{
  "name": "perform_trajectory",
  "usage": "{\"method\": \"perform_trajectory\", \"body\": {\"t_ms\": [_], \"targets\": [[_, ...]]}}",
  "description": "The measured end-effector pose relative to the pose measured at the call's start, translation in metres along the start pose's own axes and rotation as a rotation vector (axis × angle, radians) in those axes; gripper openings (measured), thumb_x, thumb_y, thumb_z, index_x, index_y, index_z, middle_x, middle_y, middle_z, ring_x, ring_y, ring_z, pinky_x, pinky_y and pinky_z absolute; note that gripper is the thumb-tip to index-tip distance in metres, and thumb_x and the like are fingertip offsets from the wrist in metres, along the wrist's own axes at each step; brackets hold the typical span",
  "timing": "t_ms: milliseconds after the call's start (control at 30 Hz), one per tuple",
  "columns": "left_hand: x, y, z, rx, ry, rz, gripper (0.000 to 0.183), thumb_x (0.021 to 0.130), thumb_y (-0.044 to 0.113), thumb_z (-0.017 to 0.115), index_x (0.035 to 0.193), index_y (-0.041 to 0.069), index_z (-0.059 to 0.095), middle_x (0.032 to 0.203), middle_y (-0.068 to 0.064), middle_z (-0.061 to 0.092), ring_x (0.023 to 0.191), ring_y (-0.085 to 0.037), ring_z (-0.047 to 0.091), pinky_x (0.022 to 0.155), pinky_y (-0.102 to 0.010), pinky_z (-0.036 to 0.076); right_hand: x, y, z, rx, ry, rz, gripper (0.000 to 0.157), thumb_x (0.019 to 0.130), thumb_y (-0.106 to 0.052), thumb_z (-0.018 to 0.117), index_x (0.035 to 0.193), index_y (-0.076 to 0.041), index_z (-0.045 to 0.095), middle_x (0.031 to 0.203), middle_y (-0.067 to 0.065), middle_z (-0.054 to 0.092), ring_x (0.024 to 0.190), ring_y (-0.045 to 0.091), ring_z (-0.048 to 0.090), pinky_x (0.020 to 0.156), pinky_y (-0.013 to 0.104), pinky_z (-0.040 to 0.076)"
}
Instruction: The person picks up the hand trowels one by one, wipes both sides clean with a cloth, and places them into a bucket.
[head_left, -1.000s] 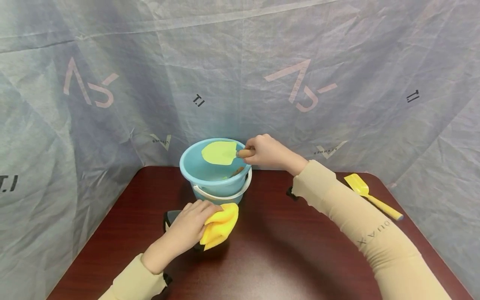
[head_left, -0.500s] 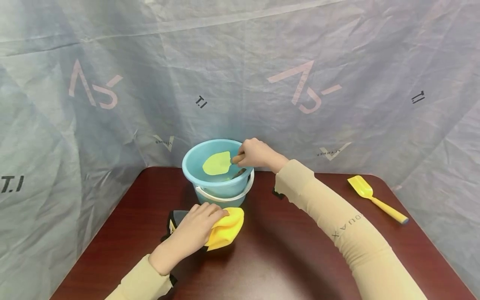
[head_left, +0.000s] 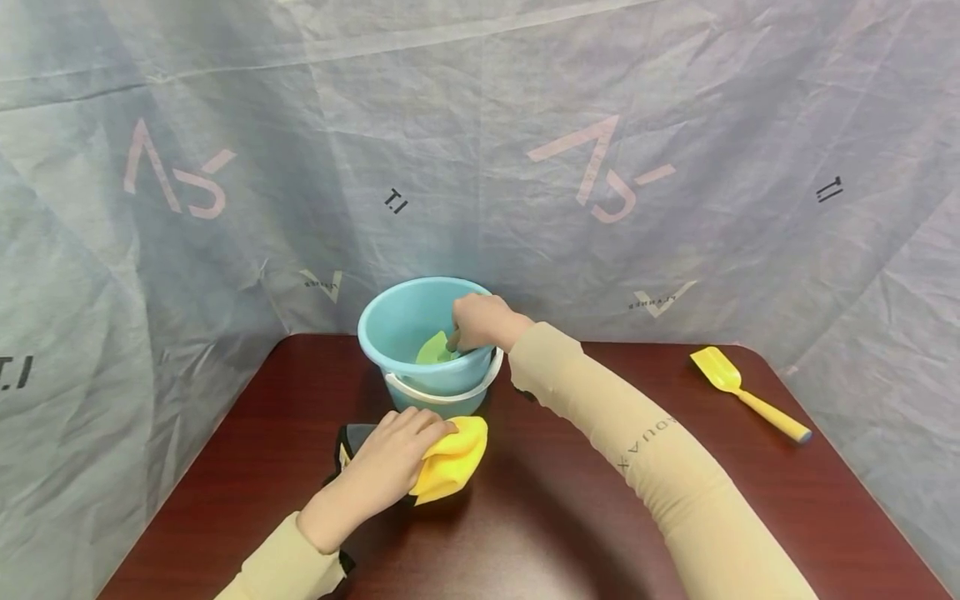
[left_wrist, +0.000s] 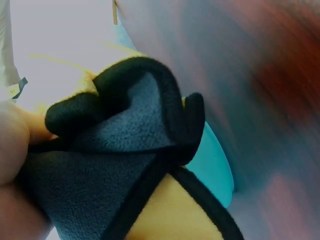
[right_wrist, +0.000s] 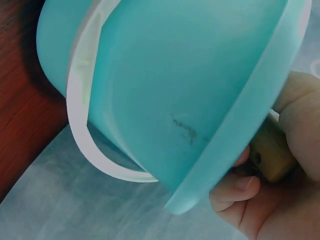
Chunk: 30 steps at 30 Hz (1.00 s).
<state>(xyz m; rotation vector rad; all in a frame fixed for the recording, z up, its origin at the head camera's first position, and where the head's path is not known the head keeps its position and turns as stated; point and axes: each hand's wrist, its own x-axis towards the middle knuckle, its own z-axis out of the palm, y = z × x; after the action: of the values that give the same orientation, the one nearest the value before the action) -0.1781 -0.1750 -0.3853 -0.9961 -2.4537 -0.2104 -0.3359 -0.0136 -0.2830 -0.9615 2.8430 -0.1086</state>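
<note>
My right hand (head_left: 480, 323) reaches down into the blue bucket (head_left: 390, 329) at the back of the table and grips a small trowel by its wooden handle (right_wrist: 271, 152). The trowel's pale green blade (head_left: 432, 347) points down inside the bucket, its lower part hidden by the near rim. My left hand (head_left: 390, 454) holds a bunched cleaning cloth (head_left: 452, 458) in front of the bucket. One side of the cloth is yellow; the other is dark grey with black edging (left_wrist: 150, 110), as the left wrist view shows.
A yellow scoop (head_left: 718, 371) with a blue-tipped handle lies at the right of the dark red table (head_left: 585, 517). The bucket's white handle (head_left: 450, 396) hangs down its front. A grey sheet (head_left: 480, 150) closes off the back and sides.
My right hand has lowered the trowel from above the bucket's rim down into it, tilting the blade downward. My left hand, with the cloth, has barely moved.
</note>
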Motion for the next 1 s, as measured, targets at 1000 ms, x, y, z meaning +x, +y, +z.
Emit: {"method": "perform_trajectory", "body": {"t_ms": [1000], "targets": [[0.002, 0.004, 0.004, -0.051, 0.02, -0.006, 0.04, 0.079, -0.005, 0.06, 0.111, 0.019, 0.06, 0.102, 0.007, 0.058, 0.085, -0.013, 0.051, 0.066, -0.025, 0.038, -0.001, -0.01, 0.005, -0.062, -0.032, -0.004, 0.031, 0.083, -0.026, 0.069, 0.062, -0.019, 0.048, 0.06, -0.007, 0.038, 0.054, 0.008, 0.033, 0.052, 0.024, 0.031]]}}
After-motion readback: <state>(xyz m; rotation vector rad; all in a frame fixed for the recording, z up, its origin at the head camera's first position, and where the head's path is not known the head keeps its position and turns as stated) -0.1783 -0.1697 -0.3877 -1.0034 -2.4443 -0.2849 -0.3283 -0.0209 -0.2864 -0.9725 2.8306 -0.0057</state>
